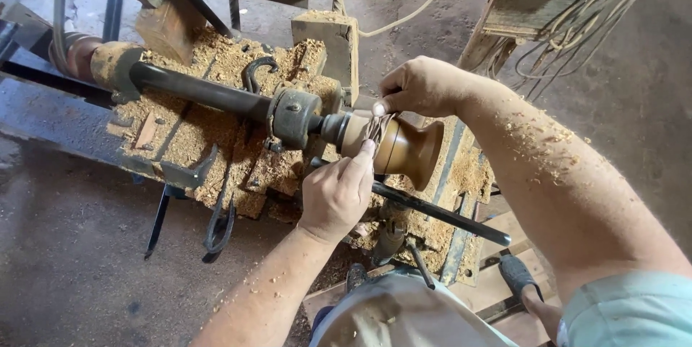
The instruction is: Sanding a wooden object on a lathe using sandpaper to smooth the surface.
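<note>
From the head camera I look down on a wood lathe (216,95) that runs from the upper left of the frame toward the centre, its bed buried in sawdust (202,131). A brown turned wooden piece (407,147), shaped like a flared cup, sits mounted just right of the centre, on the end of the dark metal shaft (194,90) and its grey chuck (294,116). My left hand (335,192) comes up from the lower middle of the frame, and its thumb presses a crumpled strip of sandpaper (376,131) against the narrow neck of the wooden piece. My right hand (418,87) reaches in from the right, above the piece, with thumb and fingers pinched together on the upper end of the same strip, so both hands are clamped on the sandpaper and it wraps over the neck between them. My right forearm is dusted with pale shavings. A dark metal rod (440,211) lies below the piece, slanting toward the lower right. A wooden block (328,48) stands at upper centre behind the chuck, and a bundle of cables (577,30) hangs at the upper right. The concrete floor (72,246) fills the lower left.
</note>
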